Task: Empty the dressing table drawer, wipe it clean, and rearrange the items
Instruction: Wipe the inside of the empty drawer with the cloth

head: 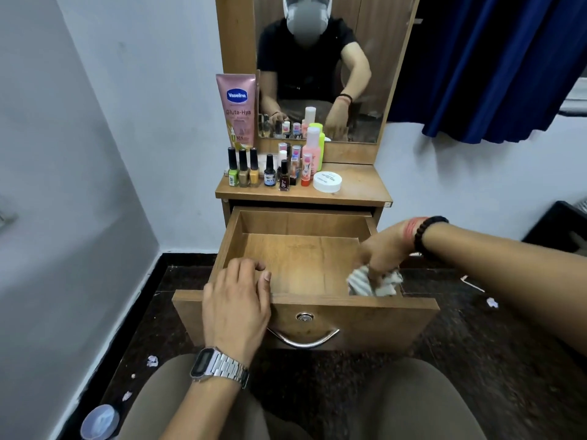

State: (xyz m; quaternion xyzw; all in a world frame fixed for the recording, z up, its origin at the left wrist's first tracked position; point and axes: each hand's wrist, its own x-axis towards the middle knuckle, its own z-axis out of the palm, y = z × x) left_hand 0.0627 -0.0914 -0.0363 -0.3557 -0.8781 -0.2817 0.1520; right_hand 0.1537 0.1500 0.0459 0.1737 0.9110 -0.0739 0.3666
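The wooden drawer (305, 258) is pulled out, and nothing lies in it except a cloth. My left hand (236, 300) rests on the front panel's top edge at the left, fingers curled over it into the drawer. My right hand (382, 252) grips a crumpled striped grey-white cloth (374, 282) and holds it down in the drawer's near right corner. On the dressing table top (362, 185) stand several nail polish bottles (244, 168), a pink Vaseline tube (237, 111), pink and green bottles (313, 150) and a flat white jar (327, 181).
A mirror (320, 68) above the table top reflects me. Blue curtain (495, 65) hangs at the right, with a dark crate (562, 227) below it. A plastic lid (100, 422) and paper scraps lie on the dark floor at the left. My knees sit below the drawer.
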